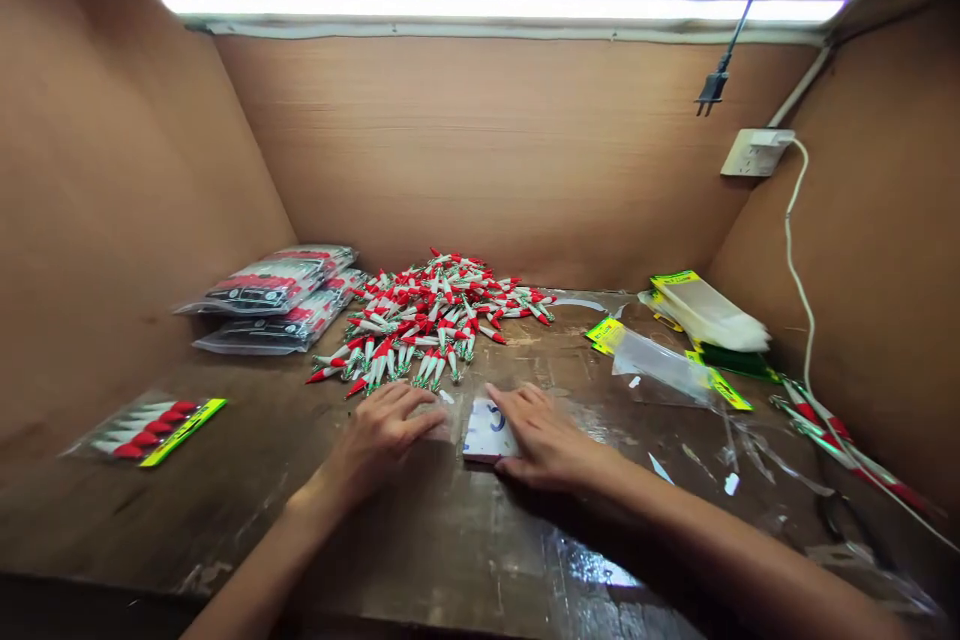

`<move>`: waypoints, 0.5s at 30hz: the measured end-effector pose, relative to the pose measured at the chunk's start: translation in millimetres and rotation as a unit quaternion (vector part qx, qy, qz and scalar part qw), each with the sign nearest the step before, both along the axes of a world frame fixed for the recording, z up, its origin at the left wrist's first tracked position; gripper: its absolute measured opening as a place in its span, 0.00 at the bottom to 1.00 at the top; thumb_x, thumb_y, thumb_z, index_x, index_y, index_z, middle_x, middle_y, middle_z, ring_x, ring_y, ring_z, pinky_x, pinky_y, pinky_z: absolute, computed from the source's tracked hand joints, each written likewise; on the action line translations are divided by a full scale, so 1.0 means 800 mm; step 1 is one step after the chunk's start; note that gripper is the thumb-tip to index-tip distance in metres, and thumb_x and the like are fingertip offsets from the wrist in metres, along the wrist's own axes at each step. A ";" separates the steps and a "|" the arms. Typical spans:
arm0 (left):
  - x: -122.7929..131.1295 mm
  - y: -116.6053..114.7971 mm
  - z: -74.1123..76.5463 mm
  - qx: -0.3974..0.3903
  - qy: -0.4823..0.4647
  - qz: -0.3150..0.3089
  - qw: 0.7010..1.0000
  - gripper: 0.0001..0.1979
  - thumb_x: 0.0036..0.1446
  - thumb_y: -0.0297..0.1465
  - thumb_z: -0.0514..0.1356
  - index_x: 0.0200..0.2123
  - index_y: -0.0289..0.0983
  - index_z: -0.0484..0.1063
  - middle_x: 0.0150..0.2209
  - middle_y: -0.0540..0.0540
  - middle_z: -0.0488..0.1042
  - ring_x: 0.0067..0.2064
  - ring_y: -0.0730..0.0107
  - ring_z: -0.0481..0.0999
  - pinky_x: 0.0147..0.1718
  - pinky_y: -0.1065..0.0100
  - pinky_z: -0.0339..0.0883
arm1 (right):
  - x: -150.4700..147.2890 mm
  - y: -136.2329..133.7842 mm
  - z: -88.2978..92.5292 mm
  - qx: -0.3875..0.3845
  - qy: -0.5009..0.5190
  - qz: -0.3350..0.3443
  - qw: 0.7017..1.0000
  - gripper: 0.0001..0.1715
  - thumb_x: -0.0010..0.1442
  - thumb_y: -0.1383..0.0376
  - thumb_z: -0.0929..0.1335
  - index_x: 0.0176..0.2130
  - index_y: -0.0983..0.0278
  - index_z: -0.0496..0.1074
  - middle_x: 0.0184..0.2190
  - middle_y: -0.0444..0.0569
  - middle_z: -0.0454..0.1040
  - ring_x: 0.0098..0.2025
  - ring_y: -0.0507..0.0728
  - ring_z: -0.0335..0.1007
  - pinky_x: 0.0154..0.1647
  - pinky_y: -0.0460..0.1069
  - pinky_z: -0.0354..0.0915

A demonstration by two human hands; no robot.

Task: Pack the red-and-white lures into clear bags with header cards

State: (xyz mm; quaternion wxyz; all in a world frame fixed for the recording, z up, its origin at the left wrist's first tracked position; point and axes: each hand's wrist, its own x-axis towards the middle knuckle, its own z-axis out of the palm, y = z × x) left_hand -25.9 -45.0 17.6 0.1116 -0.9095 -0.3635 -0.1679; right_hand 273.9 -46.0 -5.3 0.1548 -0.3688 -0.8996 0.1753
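**Right hand [536, 435] gripping a blue-marked white block [484, 430] near heaped squid jigs [435, 305]**

The right hand is holding the block from its right side, thumb at the near edge, forefinger by the far edge, over the workbench [300, 510]. The left hand [390, 430] is resting palm down just left of the block, fingers loosely bent; I cannot tell whether they are pinching anything.

Beyond, the jigs are lying in a loose heap, the nearest just past the left fingers, so a careless forward reach is risking a hook prick or a tangle. Farther left, a yellow-edged pouch [184, 435] is holding about 5 jigs, while filled bags [266, 295] are sitting stacked behind; a bump could be tipping their slick plastic. Rightward, yellow-headed clear sleeves [656, 365] are lying loose, easily scattered by a wide sweep. A white cord [788, 220] is trailing past more jigs [795, 402]; tugging it could be snagging hooks.
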 end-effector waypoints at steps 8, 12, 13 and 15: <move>0.029 -0.057 -0.030 -0.137 -0.014 0.070 0.988 0.33 0.58 0.30 0.62 0.66 0.47 0.61 0.65 0.42 0.66 0.64 0.48 0.66 0.64 0.41 0.54 | 0.086 -0.047 0.030 -0.042 -0.014 0.043 0.998 0.51 0.49 0.79 0.67 0.66 0.45 0.62 0.72 0.42 0.52 0.73 0.67 0.44 0.70 0.69 0.47; 0.079 -0.074 -0.052 -0.138 -0.065 0.108 0.982 0.37 0.60 0.48 0.63 0.67 0.42 0.58 0.67 0.35 0.61 0.66 0.42 0.63 0.60 0.42 0.60 | 0.070 -0.094 0.011 -0.008 0.004 -0.079 0.997 0.37 0.63 0.63 0.69 0.68 0.47 0.59 0.73 0.47 0.47 0.72 0.69 0.45 0.67 0.70 0.54; 0.087 -0.078 -0.058 -0.139 -0.069 0.100 0.983 0.36 0.59 0.49 0.63 0.66 0.42 0.60 0.66 0.36 0.63 0.65 0.41 0.63 0.60 0.41 0.60 | 0.064 -0.103 0.004 -0.003 0.001 -0.095 0.995 0.36 0.63 0.58 0.70 0.67 0.48 0.61 0.73 0.48 0.47 0.72 0.71 0.44 0.67 0.71 0.54; 0.094 -0.086 -0.066 -0.142 -0.089 0.077 0.983 0.32 0.60 0.46 0.64 0.64 0.45 0.62 0.64 0.39 0.66 0.64 0.43 0.65 0.61 0.41 0.59 | 0.057 -0.115 -0.013 0.007 0.003 -0.114 0.993 0.30 0.62 0.55 0.71 0.62 0.50 0.67 0.73 0.49 0.50 0.72 0.71 0.45 0.67 0.71 0.55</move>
